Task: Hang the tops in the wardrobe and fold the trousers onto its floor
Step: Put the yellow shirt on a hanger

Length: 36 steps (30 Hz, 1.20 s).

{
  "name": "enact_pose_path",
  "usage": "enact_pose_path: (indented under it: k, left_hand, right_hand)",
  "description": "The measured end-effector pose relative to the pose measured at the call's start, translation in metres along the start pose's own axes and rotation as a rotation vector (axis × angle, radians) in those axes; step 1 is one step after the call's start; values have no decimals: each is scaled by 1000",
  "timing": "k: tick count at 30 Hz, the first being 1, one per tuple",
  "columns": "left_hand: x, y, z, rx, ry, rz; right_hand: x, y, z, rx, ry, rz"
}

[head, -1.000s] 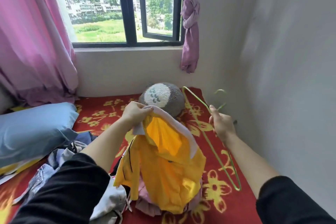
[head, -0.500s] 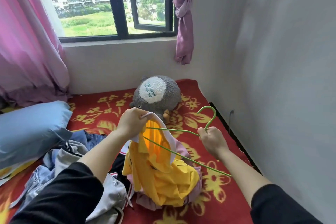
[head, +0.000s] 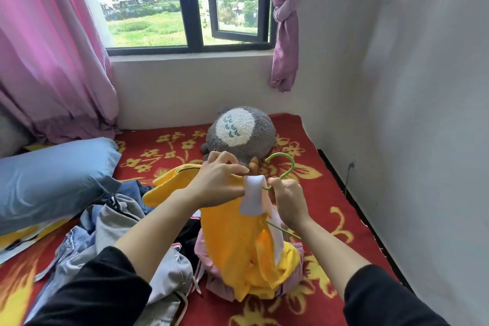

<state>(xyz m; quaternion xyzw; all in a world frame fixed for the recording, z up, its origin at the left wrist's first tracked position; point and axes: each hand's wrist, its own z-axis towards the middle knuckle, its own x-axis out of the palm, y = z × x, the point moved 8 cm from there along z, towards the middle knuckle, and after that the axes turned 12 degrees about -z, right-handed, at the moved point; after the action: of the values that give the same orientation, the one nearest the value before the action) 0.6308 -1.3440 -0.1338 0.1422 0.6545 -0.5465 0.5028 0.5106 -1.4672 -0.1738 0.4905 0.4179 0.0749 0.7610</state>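
**Yellow top and hanger, head view.** The yellow top (head: pixel 230 241) is held up over the bed (head: pixel 330 193), its lower part resting on pink cloth below the hands. Its shoulder edge is pinched by the curled fingers of the left hand (head: pixel 219 182). Its white collar (head: pixel 252 198) hangs between the two hands. The green wire hanger (head: pixel 287 167) is pinched at its neck by the right hand (head: pixel 287 201); the hook stands just beyond that hand, and one wire arm shows below the wrist. A heap of clothes (head: pixel 119 225) lies under the left forearm. A grey plush toy (head: pixel 240 130) sits beyond both hands.
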Motion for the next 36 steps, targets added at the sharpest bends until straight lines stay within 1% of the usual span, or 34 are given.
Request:
enact_pose_path:
  k: [1,2,3,4,6,7,9,10,12,13,15,16,17,19,20,22,25,28,29,30,33,35,36]
  left_hand:
    - [4,1,0,8,24,122]
    - [8,2,0,-8,48,162]
    - [12,3,-1,-21,68,144]
    - [14,3,-3,-31,71,105]
    - [11,10,-5,-54,66,51]
    - [9,12,-6,-38,72,61]
    - [5,14,-9,12,67,94]
    - [3,13,-10,32,61,103]
    - [1,6,-11,93,49,52]
    - [-1,0,-11,130,43,9]
    - [-6,-17,-13,212,39,-45]
    - [-8,-25,-14,255,43,-57]
    - [-11,-31,-14,287,43,-61]
    - [-18,-38,-15,323,33,-45]
    - [-22,-38,-16,330,21,-26]
    - [-30,-30,-17,315,-9,5]
    - [-36,-7,-20,226,-29,-22]
    - [-47,23,-25,97,-133,-110]
    - [-50,34,-27,49,-171,-138]
    - [-50,45,-29,-1,-195,-157]
    - [-40,67,-35,-125,-234,-208]
    - [-31,67,-36,-159,-255,-253]
    - [-28,64,-36,-157,-257,-264]
  right_hand:
    - [4,4,-1,-10,19,26]
    - [8,7,-2,-23,57,50]
    - [15,10,-3,-37,130,99]
    - [23,12,-5,-21,244,178]
    - [36,12,-9,94,489,335]
    - [35,8,-9,139,537,343]
    - [27,-10,-1,161,509,199]
    - [24,-20,1,151,508,61]
    - [32,-38,-5,117,611,-217]
    - [38,-46,-10,102,661,-313]
    - [52,-51,-18,11,728,-482]
    - [59,-52,-22,-27,760,-535]
    - [63,-53,-25,-26,786,-553]
    - [60,-54,-27,51,769,-451]
    - [54,-54,-25,70,723,-401]
    - [37,-58,-17,48,602,-446]
    - [11,-73,-10,73,430,-581]
    - [-13,-100,-10,170,395,-611]
    - [-21,-109,-11,231,368,-569]
    - [-28,-116,-12,308,332,-470]
    - [-30,-127,-18,538,207,-44]
    - [-23,-123,-26,677,130,211]
    - [-20,-119,-28,720,97,295]
